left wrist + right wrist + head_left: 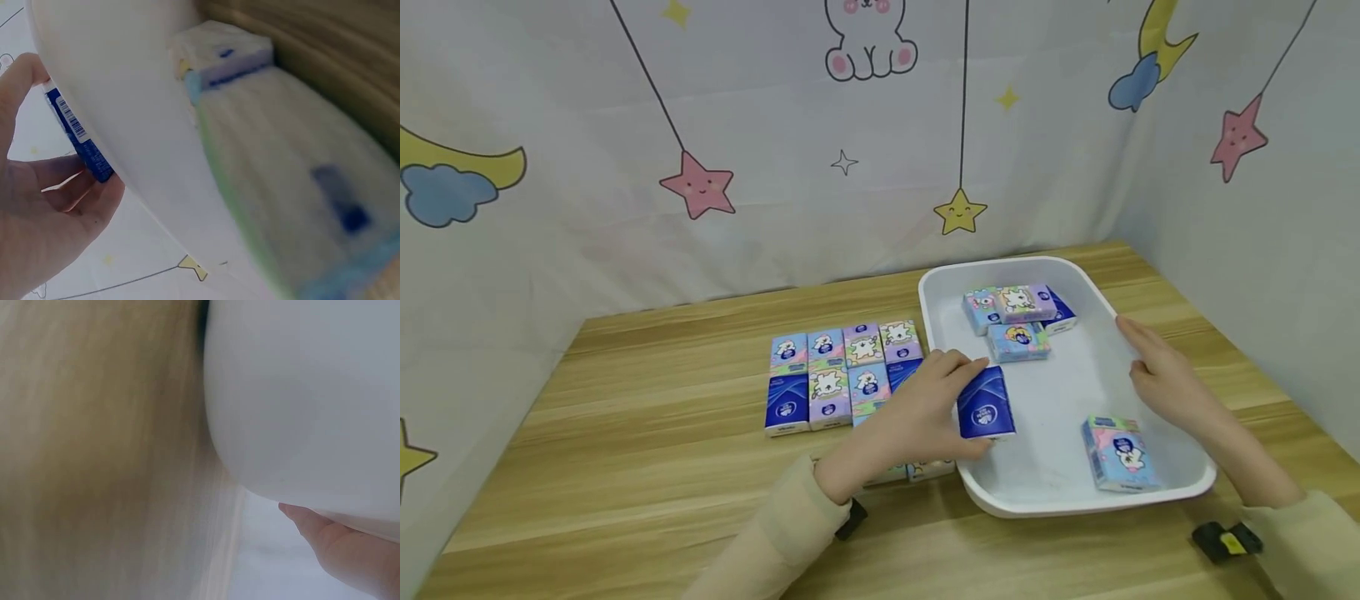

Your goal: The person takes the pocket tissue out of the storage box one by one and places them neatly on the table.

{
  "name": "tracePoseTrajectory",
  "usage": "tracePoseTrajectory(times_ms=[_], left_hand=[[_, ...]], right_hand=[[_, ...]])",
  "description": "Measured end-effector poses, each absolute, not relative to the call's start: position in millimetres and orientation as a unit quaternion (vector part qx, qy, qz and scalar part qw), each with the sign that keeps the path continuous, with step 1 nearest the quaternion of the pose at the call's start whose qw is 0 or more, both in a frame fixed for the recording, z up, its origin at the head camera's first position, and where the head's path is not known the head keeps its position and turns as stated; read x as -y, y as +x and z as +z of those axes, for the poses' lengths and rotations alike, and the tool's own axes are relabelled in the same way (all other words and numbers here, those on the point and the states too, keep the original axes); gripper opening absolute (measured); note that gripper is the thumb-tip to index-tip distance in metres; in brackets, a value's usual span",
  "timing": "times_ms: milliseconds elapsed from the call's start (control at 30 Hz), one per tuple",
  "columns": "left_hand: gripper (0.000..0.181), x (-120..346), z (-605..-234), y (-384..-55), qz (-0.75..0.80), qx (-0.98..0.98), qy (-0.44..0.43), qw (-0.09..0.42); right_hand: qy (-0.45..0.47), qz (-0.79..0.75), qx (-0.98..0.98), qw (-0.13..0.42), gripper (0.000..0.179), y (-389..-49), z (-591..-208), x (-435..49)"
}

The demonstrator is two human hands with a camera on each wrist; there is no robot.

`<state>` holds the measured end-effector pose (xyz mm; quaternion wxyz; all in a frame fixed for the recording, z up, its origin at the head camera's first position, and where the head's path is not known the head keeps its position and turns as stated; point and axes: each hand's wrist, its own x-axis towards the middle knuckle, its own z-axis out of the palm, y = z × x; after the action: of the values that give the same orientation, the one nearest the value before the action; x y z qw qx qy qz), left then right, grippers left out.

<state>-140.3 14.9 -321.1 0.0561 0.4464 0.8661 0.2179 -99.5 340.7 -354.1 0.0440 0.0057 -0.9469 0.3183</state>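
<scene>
- from here i see the left hand [925,408] pinching a dark blue packet [987,404] between thumb and fingers, at the left rim of the white tray [1052,400]; i can't tell if it touches the bottom.
- the right hand [1172,379] grips the tray's right rim, some fingers hidden.
- inside the tray, four packets [1026,304] cluster at the far end, the purple one on top; a pink-and-blue packet [1122,454] lies apart, nearer.
- left of the tray, more packets [827,392] sit in tight rows on the wooden table [625,417].

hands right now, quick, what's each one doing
Left hand: holding a dark blue pack.
Right hand: holding the tray by its right rim.
</scene>
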Motion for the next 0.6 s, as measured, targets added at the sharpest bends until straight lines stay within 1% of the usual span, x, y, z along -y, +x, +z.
tracePoseTrajectory(times_ms=[233,600], left_hand=[[0.087,-1.6,-321.2,-141.1,0.25,-0.871,0.422,0.027],[0.087,19.0,-313.7,-140.6,0.278,-0.881,0.383,0.027]], right_hand=[[-0.001,0.319,0.947,0.039,0.06,-99.9,-352.9,-339.6],[0.006,0.316,0.948,0.049,0.058,-100.7,-353.3,-340.1]])
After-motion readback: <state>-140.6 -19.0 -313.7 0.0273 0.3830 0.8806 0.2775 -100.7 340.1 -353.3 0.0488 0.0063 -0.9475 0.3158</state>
